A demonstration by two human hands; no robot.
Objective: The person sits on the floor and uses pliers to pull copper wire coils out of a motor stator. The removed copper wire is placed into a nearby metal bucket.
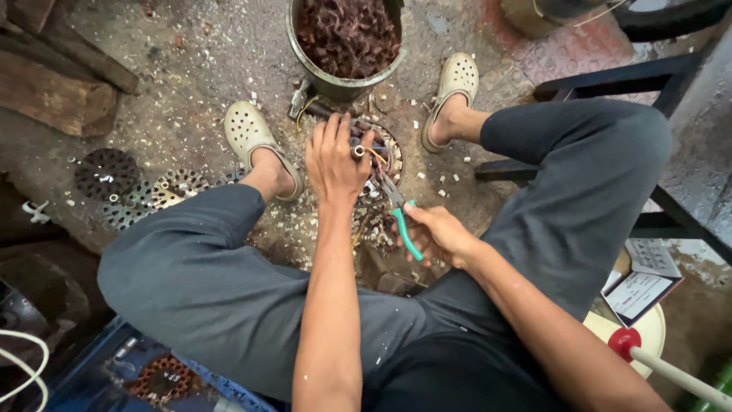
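Observation:
I sit with knees apart over a round motor stator with copper windings [379, 200] on the floor between my feet. My left hand [334, 159] grips the top of the stator and its bundle of wires. Lower and to the right, my right hand [441, 235] holds green-handled pliers [400, 216], whose jaws point up at the wires by my left thumb. A thin yellow wire runs from the winding toward the pliers.
A metal bucket of tangled copper wire [347, 42] stands just beyond the stator. Perforated round plates [107, 174] lie at the left beside wood blocks [53, 84]. A dark bench frame [610, 80] is at the right. Small white scraps litter the floor.

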